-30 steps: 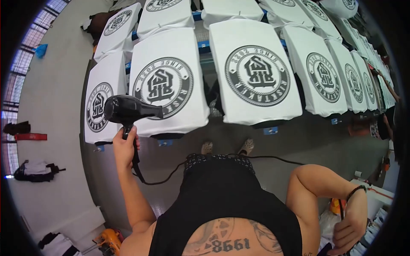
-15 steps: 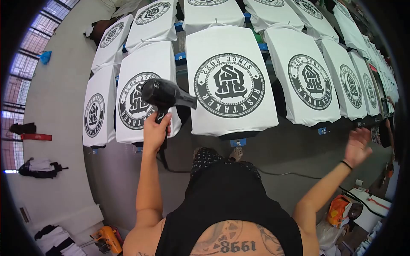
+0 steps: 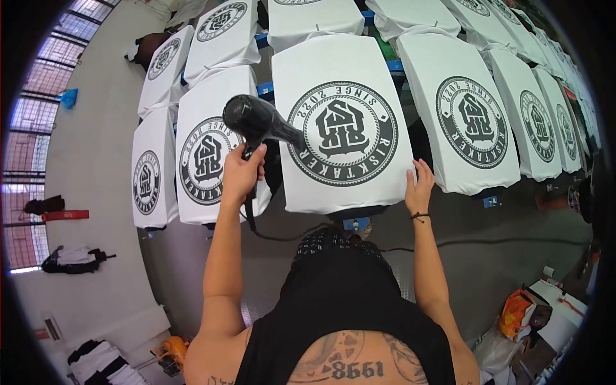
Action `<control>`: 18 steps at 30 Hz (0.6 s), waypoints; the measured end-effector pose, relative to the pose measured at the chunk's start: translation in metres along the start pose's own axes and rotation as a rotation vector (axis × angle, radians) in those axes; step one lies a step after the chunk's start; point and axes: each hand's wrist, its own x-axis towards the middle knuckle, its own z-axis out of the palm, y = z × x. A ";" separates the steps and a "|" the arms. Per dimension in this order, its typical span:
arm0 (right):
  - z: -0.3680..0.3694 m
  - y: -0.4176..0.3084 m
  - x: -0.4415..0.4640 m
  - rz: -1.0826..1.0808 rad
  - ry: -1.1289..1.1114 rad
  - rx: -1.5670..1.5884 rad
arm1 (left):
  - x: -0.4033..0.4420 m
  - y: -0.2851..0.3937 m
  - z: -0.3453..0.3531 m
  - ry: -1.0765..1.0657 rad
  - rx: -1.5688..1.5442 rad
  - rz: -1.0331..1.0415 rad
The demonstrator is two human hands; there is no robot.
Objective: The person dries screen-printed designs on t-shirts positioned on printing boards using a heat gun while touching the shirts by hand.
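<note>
A black hair dryer (image 3: 256, 122) is gripped by its handle in my left hand (image 3: 242, 172). Its nozzle points right, over the lower left part of a round black print (image 3: 343, 133) reading "RISKTAKER SINCE 2022". That print is on a white T-shirt (image 3: 378, 199) stretched over a board in front of me. My right hand (image 3: 419, 186), fingers extended, is beside the lower right edge of this shirt and holds nothing. Whether its fingertips touch the fabric I cannot tell. The dryer's cord (image 3: 276, 239) hangs down from the handle toward the floor.
More printed white shirts on boards stand left (image 3: 208, 160) and right (image 3: 471, 122), with a further row behind. Blue brackets (image 3: 357, 224) stick out below the boards. A dark cable (image 3: 487, 242) crosses the floor at right. Bags and an orange package (image 3: 515, 313) lie at lower right.
My right hand has swung in from the far right to the middle shirt's right edge. The hair dryer in my left hand has shifted slightly right, and the view has moved a little.
</note>
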 end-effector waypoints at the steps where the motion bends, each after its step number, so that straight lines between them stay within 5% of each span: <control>1: 0.007 -0.002 0.002 -0.009 0.022 -0.051 | -0.005 -0.002 0.001 0.004 -0.001 0.001; 18: 0.051 -0.011 0.028 0.123 0.068 -0.104 | -0.065 0.003 0.027 -0.382 0.034 -0.134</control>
